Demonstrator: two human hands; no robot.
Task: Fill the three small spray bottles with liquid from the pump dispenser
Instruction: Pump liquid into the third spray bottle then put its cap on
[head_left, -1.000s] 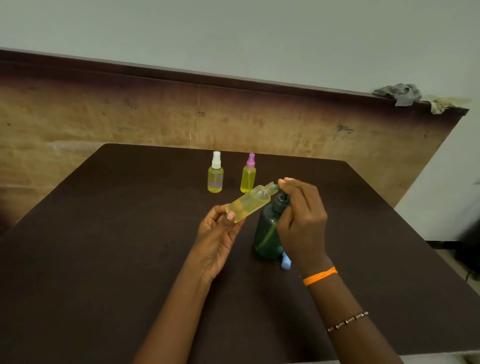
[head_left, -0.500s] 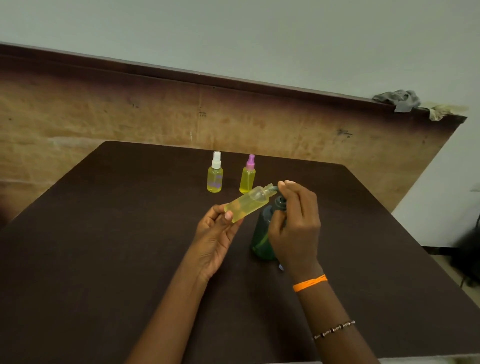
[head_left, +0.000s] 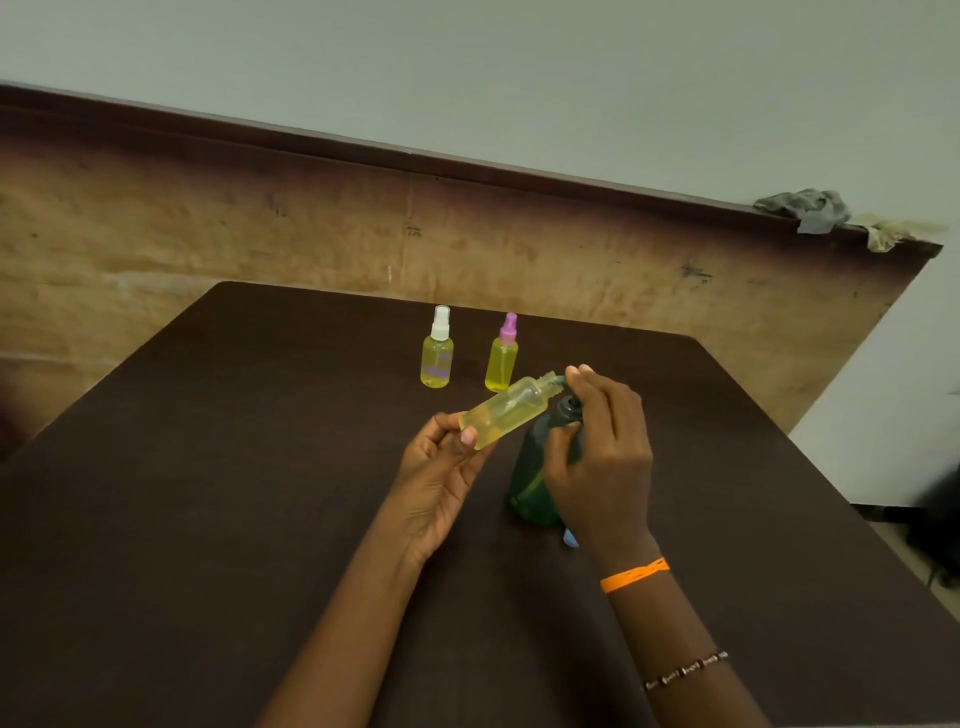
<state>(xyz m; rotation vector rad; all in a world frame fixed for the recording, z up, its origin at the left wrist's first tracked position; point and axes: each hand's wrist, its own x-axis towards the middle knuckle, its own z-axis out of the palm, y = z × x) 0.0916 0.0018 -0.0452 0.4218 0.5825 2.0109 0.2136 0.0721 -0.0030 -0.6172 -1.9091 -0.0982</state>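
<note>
Dark brown table (head_left: 208, 519), worn plywood board (head_left: 208, 234) behind, left hand (head_left: 441, 478) gripping uncapped bottle (head_left: 506, 418), right hand (head_left: 602, 457) on pump dispenser (head_left: 530, 483)

Left arm: bare forearm reaches in from below, left of the dispenser (head_left: 537, 467), wrist bent slightly back.
Left hand (head_left: 441, 473): palm up, fingers curled, thumb and fingertips pinching the base of a tilted bottle (head_left: 506, 413) just left of the dispenser's top.
Right arm: bare forearm comes in from the lower right, an orange band (head_left: 635, 574) at the wrist and a beaded bracelet (head_left: 685, 670) further down.
Right hand (head_left: 602, 457): back towards the camera, covering the dispenser's right side; fingers bent over the pump head, thumb at the neck, fingertips beside the bottle's mouth.
</note>
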